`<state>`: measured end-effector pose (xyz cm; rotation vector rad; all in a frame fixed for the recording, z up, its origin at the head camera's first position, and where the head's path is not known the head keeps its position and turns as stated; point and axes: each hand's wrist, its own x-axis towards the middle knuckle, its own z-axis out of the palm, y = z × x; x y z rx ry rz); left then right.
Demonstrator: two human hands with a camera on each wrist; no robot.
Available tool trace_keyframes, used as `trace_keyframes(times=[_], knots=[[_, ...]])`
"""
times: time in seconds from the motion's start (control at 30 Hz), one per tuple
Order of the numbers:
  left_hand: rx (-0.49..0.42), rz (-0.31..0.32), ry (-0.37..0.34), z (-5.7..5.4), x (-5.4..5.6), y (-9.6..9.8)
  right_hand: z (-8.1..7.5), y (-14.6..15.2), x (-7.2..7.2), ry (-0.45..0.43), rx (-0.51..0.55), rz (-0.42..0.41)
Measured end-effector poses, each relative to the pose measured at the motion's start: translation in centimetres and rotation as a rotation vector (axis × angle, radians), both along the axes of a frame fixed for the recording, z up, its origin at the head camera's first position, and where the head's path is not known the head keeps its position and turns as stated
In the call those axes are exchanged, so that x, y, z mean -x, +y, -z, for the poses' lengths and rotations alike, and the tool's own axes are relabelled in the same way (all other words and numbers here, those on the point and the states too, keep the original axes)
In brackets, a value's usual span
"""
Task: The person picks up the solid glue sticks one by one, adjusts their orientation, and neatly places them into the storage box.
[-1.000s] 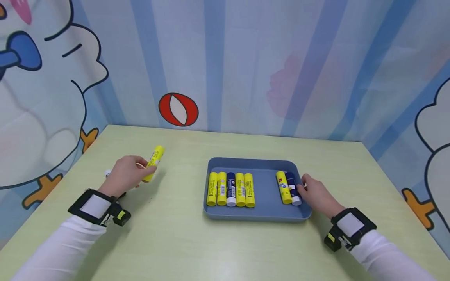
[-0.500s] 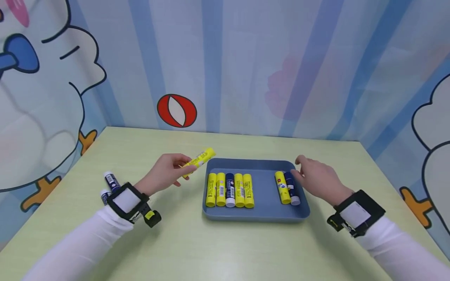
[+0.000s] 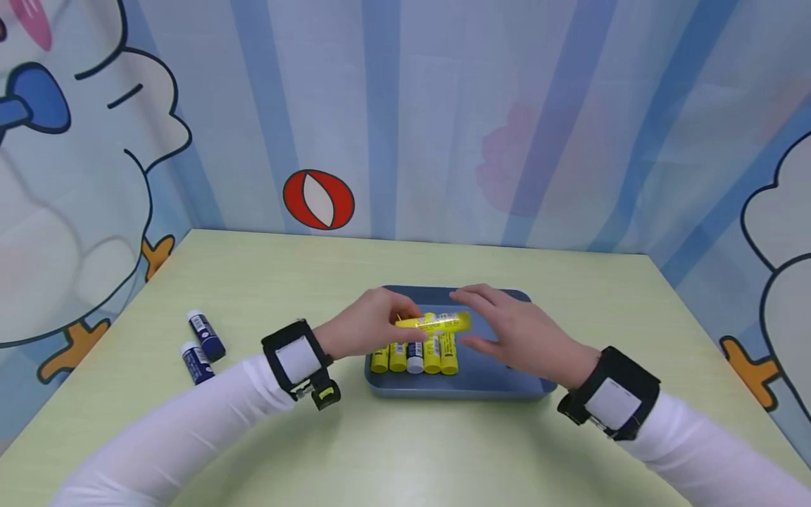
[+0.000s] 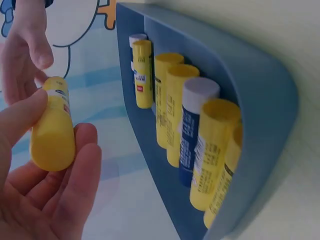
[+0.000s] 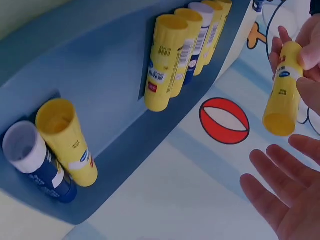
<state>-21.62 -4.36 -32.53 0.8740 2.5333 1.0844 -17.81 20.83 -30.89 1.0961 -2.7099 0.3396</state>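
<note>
Over the blue-grey tray [image 3: 469, 386], my left hand [image 3: 370, 325] pinches a yellow glue stick [image 3: 446, 323] between thumb and fingers, the stick lying nearly level. My right hand [image 3: 516, 331] is spread beside the stick's free end; in the right wrist view its fingers [image 5: 270, 192] are apart from the yellow stick [image 5: 282, 95]. Inside the tray, a row of yellow glue sticks with one dark blue glue stick [image 3: 415, 358] lies to the left. At the tray's other end, a yellow stick [image 5: 70, 142] and a blue one [image 5: 37, 160] lie side by side, hidden by my right hand in the head view.
Two dark blue glue sticks with white ends lie on the table at the left, one [image 3: 206, 335] behind the other [image 3: 197, 362]. A patterned curtain [image 3: 437, 127] stands along the table's far edge.
My left hand has carried the yellow glue stick rightward from the table's left side to above the tray. My right hand has moved left from the tray's right edge towards that stick.
</note>
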Motion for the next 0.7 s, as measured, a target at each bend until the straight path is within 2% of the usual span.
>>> trace_keyframes(times=[0.2,0.5,0.6,0.7], knots=[[-0.008,0.065,0.016,-0.3,-1.0,0.6,0.3,-0.6,-0.5,0.106,-0.019,-0.111],[-0.028,0.111,0.059,-0.3,-1.6,0.4,0.2,-1.0,-0.8,0.217,-0.053,-0.18],[-0.006,0.118,0.112,-0.1,-1.6,0.3,0.2,-1.1,-0.9,0.261,-0.071,-0.206],[0.043,0.096,0.207,0.3,-1.5,-0.2,0.4,-1.0,-1.0,0.274,-0.072,-0.209]])
